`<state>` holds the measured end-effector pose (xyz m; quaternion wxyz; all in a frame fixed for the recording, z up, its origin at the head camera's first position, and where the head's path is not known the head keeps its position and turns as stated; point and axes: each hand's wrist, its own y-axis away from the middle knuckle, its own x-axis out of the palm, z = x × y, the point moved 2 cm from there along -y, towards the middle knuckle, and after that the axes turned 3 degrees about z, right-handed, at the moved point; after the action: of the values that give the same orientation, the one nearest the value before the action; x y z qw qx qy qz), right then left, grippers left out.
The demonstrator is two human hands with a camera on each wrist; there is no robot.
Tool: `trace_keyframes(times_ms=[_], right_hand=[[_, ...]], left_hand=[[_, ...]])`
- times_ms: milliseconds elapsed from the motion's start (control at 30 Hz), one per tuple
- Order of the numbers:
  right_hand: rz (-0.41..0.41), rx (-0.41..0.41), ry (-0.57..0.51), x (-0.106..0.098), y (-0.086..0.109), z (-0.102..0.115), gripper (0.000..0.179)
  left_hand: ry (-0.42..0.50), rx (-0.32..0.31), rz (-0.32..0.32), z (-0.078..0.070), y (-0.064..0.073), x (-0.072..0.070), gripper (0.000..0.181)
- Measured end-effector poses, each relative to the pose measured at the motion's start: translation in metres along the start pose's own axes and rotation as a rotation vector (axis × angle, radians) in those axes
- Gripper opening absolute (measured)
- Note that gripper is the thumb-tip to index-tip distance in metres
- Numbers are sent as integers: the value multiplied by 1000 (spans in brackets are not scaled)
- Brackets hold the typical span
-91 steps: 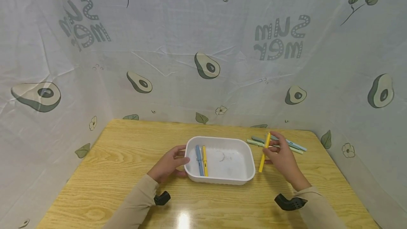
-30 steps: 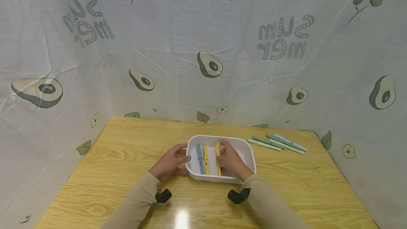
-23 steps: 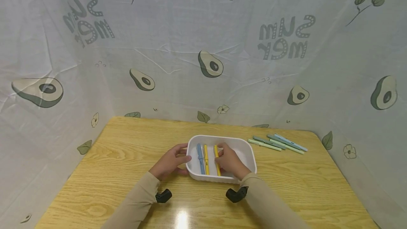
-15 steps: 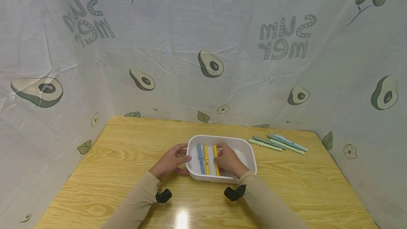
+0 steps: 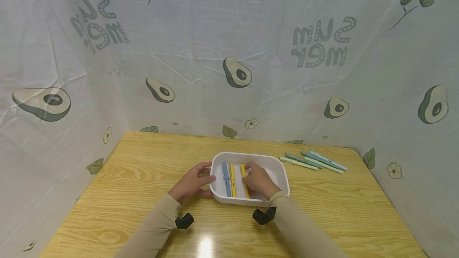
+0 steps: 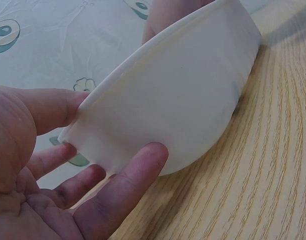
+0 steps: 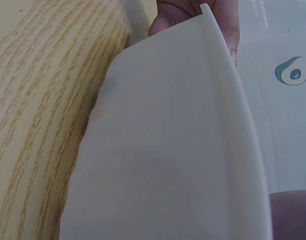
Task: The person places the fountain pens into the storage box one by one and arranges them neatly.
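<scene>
In the head view, a white plastic tray [image 5: 229,200] stands on the table. My left hand [image 5: 191,182] holds its left end, thumb over the rim and fingers along the outside; the left wrist view shows these fingers [image 6: 128,190] against the wall. Inside the tray, a blue pen [image 5: 226,178] and a yellow pen [image 5: 232,180] lie side by side at the left. My right hand [image 5: 259,180] reaches into the tray and holds a second yellow pen [image 5: 243,171] by its side, roughly parallel to them. In the right wrist view the tray wall [image 7: 158,125] hides the pens.
Several green and light blue pens [image 5: 308,161] lie in a loose pile on the wooden table [image 5: 161,150], right of the tray near the back. A white curtain [image 5: 193,102] with avocado prints hangs behind and at both sides.
My right hand has brought the second yellow pen from beside the pile leftward into the tray and set it near the other two. The left hand has kept its hold on the tray.
</scene>
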<state>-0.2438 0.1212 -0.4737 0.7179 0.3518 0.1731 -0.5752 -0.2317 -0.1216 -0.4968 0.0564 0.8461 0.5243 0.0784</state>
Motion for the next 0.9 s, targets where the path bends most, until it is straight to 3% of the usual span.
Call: trace_keyframes(times_ms=[333,900], right_hand=[[47,3,-105,3,2,5,53],[62,-13,-59,13,-1,16,54]], left_hand=[[0,-2,-2,0,1,1,64],[-2,-15,0,-1,2,1,64]])
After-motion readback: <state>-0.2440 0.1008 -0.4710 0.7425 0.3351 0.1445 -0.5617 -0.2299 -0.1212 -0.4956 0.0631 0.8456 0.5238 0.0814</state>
